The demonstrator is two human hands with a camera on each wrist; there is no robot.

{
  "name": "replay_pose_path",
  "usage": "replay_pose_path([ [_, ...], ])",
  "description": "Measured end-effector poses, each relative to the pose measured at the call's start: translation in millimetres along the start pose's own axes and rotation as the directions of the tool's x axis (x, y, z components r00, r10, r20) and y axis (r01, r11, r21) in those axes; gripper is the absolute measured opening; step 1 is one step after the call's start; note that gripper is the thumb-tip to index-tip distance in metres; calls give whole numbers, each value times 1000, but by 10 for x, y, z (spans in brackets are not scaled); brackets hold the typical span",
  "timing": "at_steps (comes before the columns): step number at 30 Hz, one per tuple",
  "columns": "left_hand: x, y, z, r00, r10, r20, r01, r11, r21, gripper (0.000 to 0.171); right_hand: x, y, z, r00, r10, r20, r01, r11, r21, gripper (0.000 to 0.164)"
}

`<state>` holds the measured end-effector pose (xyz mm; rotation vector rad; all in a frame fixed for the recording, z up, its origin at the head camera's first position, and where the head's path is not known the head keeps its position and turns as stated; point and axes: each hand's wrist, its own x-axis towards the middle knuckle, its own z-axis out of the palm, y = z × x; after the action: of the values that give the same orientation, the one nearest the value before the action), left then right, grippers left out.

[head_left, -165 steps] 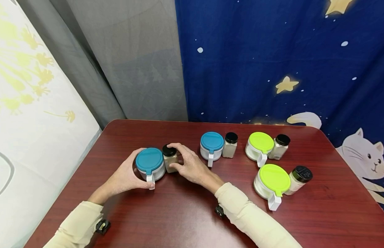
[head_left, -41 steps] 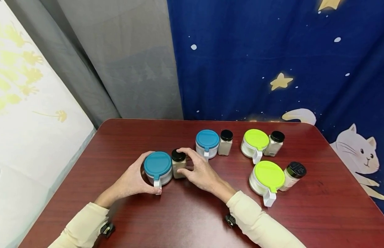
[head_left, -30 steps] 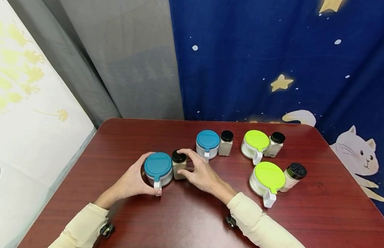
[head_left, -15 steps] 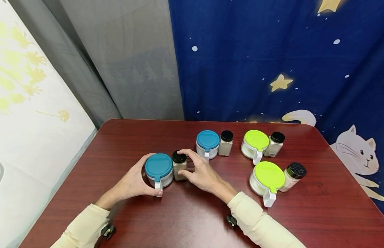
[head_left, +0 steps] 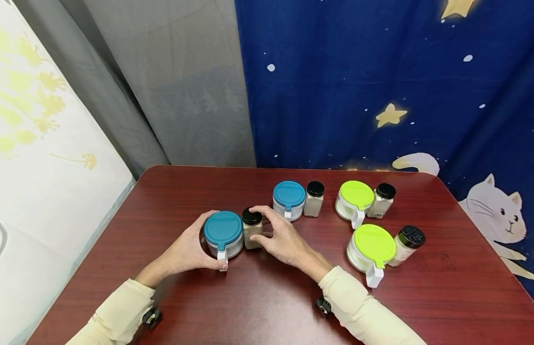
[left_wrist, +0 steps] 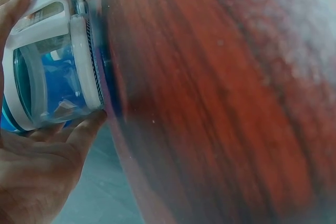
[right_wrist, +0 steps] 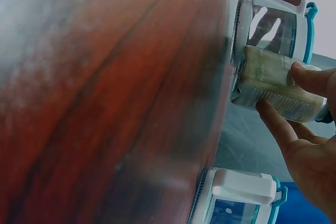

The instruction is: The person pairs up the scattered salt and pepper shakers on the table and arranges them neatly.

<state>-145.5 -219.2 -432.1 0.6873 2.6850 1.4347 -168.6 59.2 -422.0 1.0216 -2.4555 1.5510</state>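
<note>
In the head view my left hand [head_left: 185,251] curves round a clear seasoning jar with a blue lid [head_left: 222,227], its thumb at the white handle. The left wrist view shows that jar [left_wrist: 58,77] on its base, with fingertips low against its side. To its right, a square spice bottle with a black cap [head_left: 252,235] stands close beside the jar. My right hand [head_left: 286,242] holds this bottle, one finger up at the cap and the thumb on the front. In the right wrist view, thumb and fingers grip the bottle [right_wrist: 273,80], which has printed text and pale contents.
Behind the right hand stand another blue-lidded jar [head_left: 289,195] and a black-capped bottle [head_left: 314,203]. Farther right are a green-lidded jar [head_left: 356,195] with a bottle [head_left: 380,206], and nearer, another green-lidded jar [head_left: 374,244] with a round shaker [head_left: 406,244]. A blue curtain [head_left: 318,96] hangs behind the table.
Both hands, with the blue-lidded jar and the spice bottle, have shifted right and a little nearer over these seconds, and slightly right again in the last half second. The other jars stay put.
</note>
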Motion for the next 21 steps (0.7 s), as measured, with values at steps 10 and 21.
replay_pose_path([
  [10, -17, -36, 24, 1000, 2, 8, -2, 1000, -18, 114, -16, 14, -5, 1000, 0, 5, 0, 1000, -9, 63],
  [21, 0, -10, 15, 1000, -6, 15, 6, 1000, -7, 115, -17, 10, -1, 1000, 9, 2, -9, 1000, -15, 63],
])
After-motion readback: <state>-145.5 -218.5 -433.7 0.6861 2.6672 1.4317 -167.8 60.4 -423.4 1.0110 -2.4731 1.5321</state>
